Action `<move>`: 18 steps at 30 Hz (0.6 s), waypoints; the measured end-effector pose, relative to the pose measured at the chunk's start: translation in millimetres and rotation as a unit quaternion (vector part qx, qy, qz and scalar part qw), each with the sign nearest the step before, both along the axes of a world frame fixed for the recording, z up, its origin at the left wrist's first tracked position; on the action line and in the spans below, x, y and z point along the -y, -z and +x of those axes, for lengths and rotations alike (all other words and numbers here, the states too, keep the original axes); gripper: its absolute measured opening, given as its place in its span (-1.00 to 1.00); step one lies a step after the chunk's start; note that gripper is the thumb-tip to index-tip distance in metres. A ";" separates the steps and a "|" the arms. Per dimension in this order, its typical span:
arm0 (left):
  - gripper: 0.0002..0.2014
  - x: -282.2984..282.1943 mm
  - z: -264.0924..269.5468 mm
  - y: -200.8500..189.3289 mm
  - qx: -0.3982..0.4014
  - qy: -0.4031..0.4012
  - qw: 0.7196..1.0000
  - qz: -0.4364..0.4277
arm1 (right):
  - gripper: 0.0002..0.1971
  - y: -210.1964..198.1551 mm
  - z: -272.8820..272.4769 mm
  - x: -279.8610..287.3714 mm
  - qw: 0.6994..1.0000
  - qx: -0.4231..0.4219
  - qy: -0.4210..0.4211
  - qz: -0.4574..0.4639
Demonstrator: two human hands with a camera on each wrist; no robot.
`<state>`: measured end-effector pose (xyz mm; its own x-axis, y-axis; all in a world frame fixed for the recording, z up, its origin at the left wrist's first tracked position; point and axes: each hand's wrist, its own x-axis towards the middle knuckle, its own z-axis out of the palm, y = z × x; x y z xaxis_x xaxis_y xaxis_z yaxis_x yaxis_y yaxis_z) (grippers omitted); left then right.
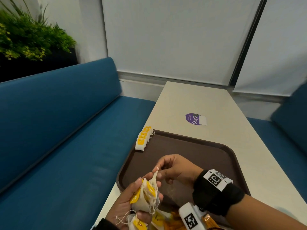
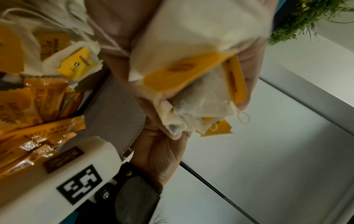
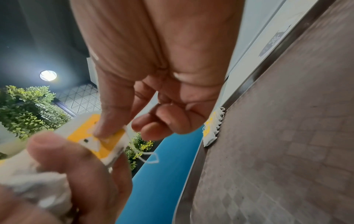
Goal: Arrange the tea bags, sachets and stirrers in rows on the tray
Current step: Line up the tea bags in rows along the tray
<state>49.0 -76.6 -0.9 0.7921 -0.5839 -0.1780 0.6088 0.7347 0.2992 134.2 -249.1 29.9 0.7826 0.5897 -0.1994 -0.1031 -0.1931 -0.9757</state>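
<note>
Now, row of tea bags (image 1: 143, 138) on tray (image 1: 191, 146) far-left edge; left hand (image 1: 132, 201) grips bunch of tea bags (image 1: 147, 196) over near-left corner; right hand (image 1: 176, 168) pinches one bag's corner; orange sachets (image 2: 28, 106) piled near.

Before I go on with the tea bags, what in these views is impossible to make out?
- Head view: the pile of sachets is cut off by the bottom edge; no stirrers can be made out.
- Left wrist view: the tea bags in the left hand are too blurred to count.
- Head view: the row of tea bags overlaps, too small to count.
</note>
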 end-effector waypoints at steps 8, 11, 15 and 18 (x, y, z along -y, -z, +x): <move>-0.15 -7.3 3.9 -3.0 -0.033 0.004 0.999 -0.003 | -0.87 -7.5 6.4 -4.4 0.998 -0.040 0.025 0.045; -0.21 -11.7 8.6 -0.9 -0.044 0.030 0.999 0.002 | -0.88 -11.1 11.5 -7.2 0.997 -0.048 0.027 0.052; -0.26 -16.5 16.9 2.8 -0.057 0.028 0.998 0.013 | -0.88 -17.6 21.0 -12.7 0.997 -0.043 0.050 0.040; -0.27 -21.3 23.4 10.5 -0.065 0.027 0.997 0.026 | -0.88 -14.8 40.4 -20.4 0.990 0.018 0.126 -0.054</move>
